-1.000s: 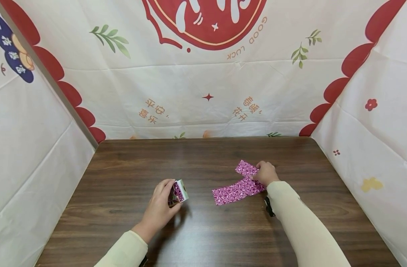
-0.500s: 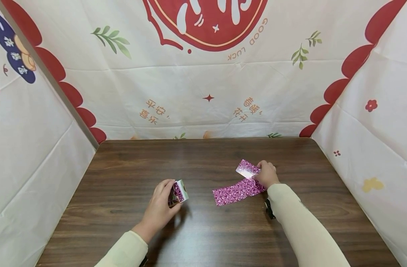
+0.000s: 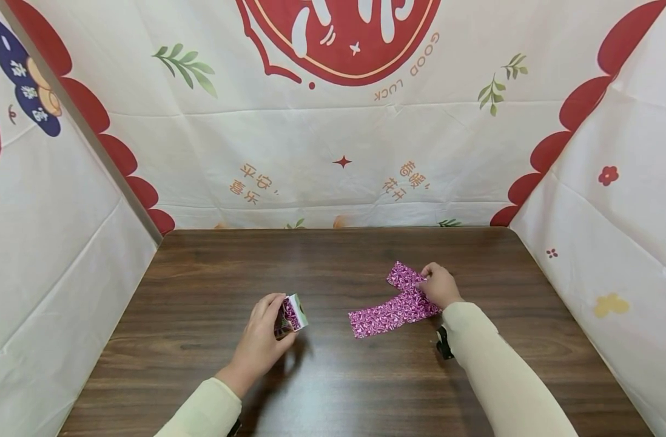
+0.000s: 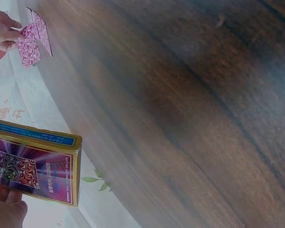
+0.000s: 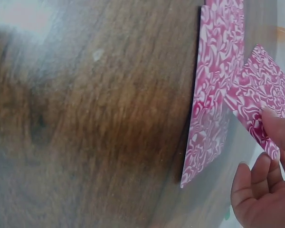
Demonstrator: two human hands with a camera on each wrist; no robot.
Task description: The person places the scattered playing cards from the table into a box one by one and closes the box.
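Note:
My left hand (image 3: 259, 340) grips a card box (image 3: 294, 313) on the left half of the table, thumb and fingers on opposite sides. Printing and a gold edge show on the card box (image 4: 57, 178) in the left wrist view. To the right, a strip of overlapping pink-and-white patterned playing cards (image 3: 379, 318) lies on the wood. Just beyond its right part, my right hand (image 3: 442, 287) pinches a patterned playing card (image 5: 259, 118) between thumb and fingers, raised at a tilt. Whether it is one card or several together, I cannot tell.
The brown wooden table (image 3: 245, 261) runs back to a white printed cloth (image 3: 306, 139). More white cloth (image 3: 600, 243) walls in both sides. Light reflects off the tabletop between and in front of my hands.
My right hand has shifted slightly to the right. The glare on the playing card half a second ago is gone as its tilt changed. My left hand and the card box have stayed put.

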